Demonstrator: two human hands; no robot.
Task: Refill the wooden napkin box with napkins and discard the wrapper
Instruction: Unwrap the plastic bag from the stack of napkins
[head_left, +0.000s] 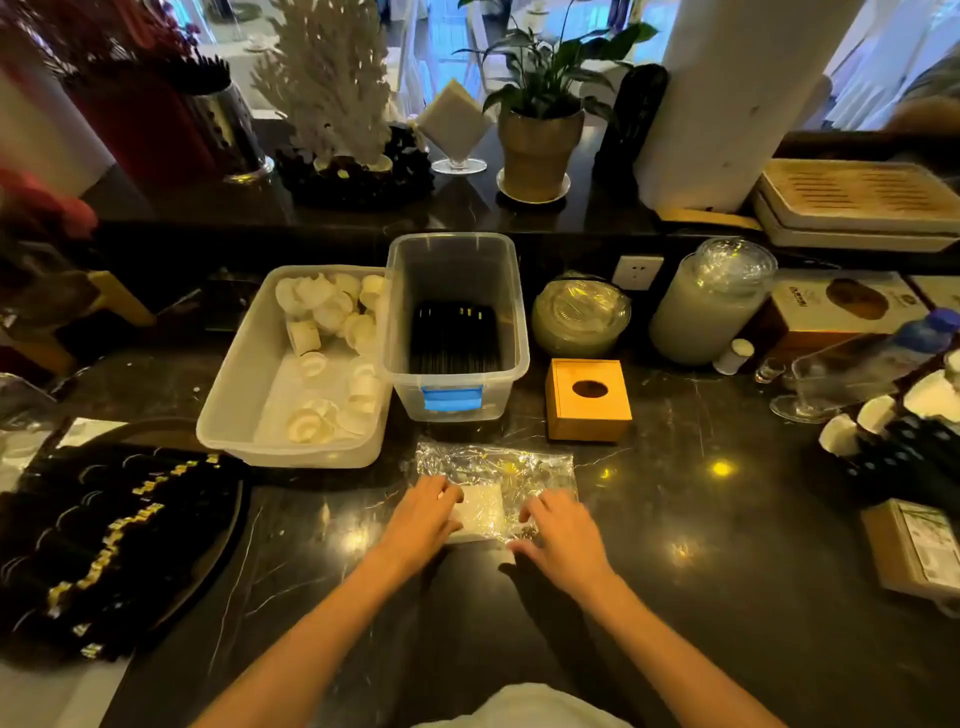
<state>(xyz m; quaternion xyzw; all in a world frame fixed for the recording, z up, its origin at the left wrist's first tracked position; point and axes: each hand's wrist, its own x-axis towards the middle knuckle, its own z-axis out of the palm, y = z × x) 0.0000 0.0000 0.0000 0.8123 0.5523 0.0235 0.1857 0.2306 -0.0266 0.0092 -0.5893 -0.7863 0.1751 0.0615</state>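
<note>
1. Two bare hands rest on a clear, crinkled plastic wrapper (496, 480) lying flat on the dark marble countertop (701, 545); every place below is given from that wrapper.
2. Far to its left, a round dark tray (208, 530) carries rows of black packets with gold bands (104, 530).
3. Behind it and to the left stands a shallow translucent plastic tub (228, 415) with white paper cup-shaped pieces (332, 358) scattered inside.
4. Directly behind it stands a deeper clear plastic bin (457, 322) with a blue tape label on its front wall and black sticks on its floor; the bin touches the tub's right rim.
5. On its near left edge, the left hand (423, 519) lies palm down, fingers lightly curled over the edge of a white stack of napkins (483, 512) showing inside the wrapper.
6. On its near right corner, the right hand (558, 532) presses down with fingers spread, pinning the plastic; whether it pinches the film I cannot tell.
7. Behind it to the right, near but apart, sits the square wooden napkin box (589, 400), upright, with a dark oval opening in its top.
8. Further right of it, well apart, stand white-rimmed paper cups (878, 415) at the counter's edge.
</note>
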